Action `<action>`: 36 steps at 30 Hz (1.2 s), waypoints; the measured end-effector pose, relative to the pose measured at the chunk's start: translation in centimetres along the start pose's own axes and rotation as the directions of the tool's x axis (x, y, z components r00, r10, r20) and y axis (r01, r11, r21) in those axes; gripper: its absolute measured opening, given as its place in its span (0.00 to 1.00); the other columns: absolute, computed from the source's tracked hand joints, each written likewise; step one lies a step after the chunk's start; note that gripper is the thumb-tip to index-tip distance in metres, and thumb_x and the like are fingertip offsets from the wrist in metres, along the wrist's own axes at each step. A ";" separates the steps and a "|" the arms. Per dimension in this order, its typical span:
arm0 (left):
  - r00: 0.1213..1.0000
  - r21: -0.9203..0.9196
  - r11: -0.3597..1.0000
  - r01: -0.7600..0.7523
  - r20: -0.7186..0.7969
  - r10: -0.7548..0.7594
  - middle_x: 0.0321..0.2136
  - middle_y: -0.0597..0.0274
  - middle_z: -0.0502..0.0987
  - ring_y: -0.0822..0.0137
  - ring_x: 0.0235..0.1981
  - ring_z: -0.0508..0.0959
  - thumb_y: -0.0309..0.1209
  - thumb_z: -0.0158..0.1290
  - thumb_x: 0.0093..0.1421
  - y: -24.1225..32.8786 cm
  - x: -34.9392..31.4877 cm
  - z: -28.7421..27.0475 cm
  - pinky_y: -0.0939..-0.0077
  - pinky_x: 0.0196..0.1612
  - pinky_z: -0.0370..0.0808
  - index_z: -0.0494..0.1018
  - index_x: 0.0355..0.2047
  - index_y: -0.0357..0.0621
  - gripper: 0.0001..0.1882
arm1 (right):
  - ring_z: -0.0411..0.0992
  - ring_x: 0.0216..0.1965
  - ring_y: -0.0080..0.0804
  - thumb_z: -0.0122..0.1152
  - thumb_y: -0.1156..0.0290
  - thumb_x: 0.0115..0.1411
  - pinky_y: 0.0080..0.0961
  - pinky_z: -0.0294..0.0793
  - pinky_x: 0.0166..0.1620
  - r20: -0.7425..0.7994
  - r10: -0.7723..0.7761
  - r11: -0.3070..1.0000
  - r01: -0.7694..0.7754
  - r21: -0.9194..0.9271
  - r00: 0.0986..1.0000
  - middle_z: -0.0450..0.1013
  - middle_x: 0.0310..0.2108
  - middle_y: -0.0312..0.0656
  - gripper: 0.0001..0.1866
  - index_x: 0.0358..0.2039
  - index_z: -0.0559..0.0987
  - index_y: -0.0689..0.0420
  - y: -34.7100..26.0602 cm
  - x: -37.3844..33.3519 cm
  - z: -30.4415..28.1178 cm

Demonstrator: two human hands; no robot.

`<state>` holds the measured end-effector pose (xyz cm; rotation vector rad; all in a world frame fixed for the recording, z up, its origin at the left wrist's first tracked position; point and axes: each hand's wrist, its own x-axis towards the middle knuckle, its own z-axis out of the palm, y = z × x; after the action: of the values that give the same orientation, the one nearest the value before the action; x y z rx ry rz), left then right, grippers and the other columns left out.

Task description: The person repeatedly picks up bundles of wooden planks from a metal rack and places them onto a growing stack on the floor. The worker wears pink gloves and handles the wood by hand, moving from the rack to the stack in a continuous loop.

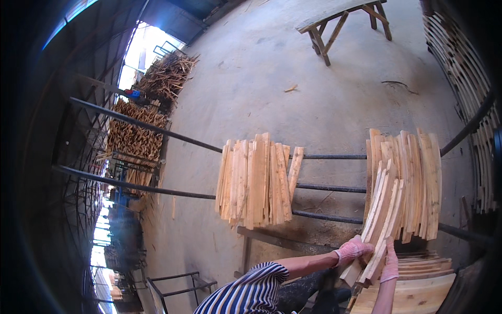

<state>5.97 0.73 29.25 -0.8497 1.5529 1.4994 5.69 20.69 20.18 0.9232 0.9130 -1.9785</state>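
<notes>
Between my two hands is a small bunch of long, pale wooden strips [380, 220], slanting away from me. My left hand [354, 250], in a pink knitted glove, is closed on the near left side of the bunch. Along its right side presses my right hand [390, 264], gloved the same way; some of its fingers are hidden. The far ends of the strips overlap a stack of wooden strips [418, 183] lying across dark metal bars. To the left, another stack of strips [253, 180] rests on the same bars, one strip leaning apart at its right edge.
Dark metal bars [329, 187] run left to right before me. More boards [418, 293] lie close by at lower right. A low metal frame [180, 282] stands at lower left. Farther off are a wooden trestle [348, 21], piled timber [135, 131] and a slatted rack [460, 68].
</notes>
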 end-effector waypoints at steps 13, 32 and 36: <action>0.958 -0.493 0.859 -0.139 0.153 0.243 0.43 0.56 0.81 0.62 0.43 0.81 0.40 0.58 0.64 2.2 -9.9 3.5 0.65 0.53 0.78 0.77 0.49 0.39 0.19 | 0.68 0.60 0.37 0.77 0.63 0.47 0.34 0.67 0.63 0.170 -0.464 0.584 0.445 -0.678 0.869 0.71 0.58 0.48 0.47 0.65 0.64 0.63 0.8 -23.2 2.1; 0.532 0.362 0.594 -0.718 0.836 0.133 0.51 0.61 0.80 0.67 0.53 0.77 0.35 0.73 0.51 1.7 -13.0 29.1 0.68 0.56 0.76 0.76 0.54 0.40 0.31 | 0.70 0.60 0.47 0.82 0.49 0.42 0.36 0.69 0.62 -0.273 -0.837 0.444 0.296 -0.845 0.474 0.70 0.57 0.54 0.60 0.68 0.56 0.59 1.5 -36.4 -20.6; 0.271 0.137 0.447 -0.884 0.930 0.250 0.49 0.60 0.80 0.65 0.48 0.79 0.35 0.72 0.49 1.4 -12.6 32.6 0.65 0.53 0.78 0.72 0.57 0.39 0.36 | 0.71 0.58 0.47 0.82 0.50 0.42 0.37 0.70 0.62 -0.238 -0.953 0.300 0.507 -0.808 0.185 0.72 0.56 0.55 0.65 0.71 0.50 0.60 5.2 -35.4 -23.4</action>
<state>13.51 32.50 41.75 1.0158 1.4749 1.2945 32.94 49.18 36.78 0.8973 2.8388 -1.7602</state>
